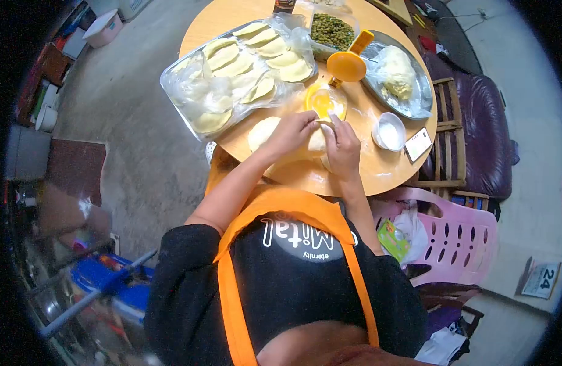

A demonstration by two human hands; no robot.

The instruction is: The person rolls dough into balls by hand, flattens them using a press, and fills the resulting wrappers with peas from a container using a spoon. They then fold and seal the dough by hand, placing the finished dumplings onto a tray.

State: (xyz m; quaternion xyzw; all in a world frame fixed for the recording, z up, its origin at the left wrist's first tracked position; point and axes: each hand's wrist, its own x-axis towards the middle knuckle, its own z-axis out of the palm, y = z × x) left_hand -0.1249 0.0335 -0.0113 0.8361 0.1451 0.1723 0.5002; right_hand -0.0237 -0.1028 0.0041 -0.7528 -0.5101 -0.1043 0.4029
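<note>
My left hand (294, 130) and my right hand (344, 145) meet over the near side of the table. The fingers of both are pinched on the edge of a pale dough piece (317, 141), partly hidden beneath them. Just past my fingertips lies a yellow-orange plastic dough mould (325, 104) with a round part. Its other round half (348, 66) and handle stand raised behind it. A flat pale dough round (263, 131) rests on the table beside my left forearm.
Folded half-moon pastries cover a plastic-lined tray (180, 116) at left. A tub of green filling (333, 32) stands at the back. At right are a metal plate (425, 100) with a dough lump (398, 82), a cup of white powder (389, 132), a phone (419, 145) and a pink chair (455, 238).
</note>
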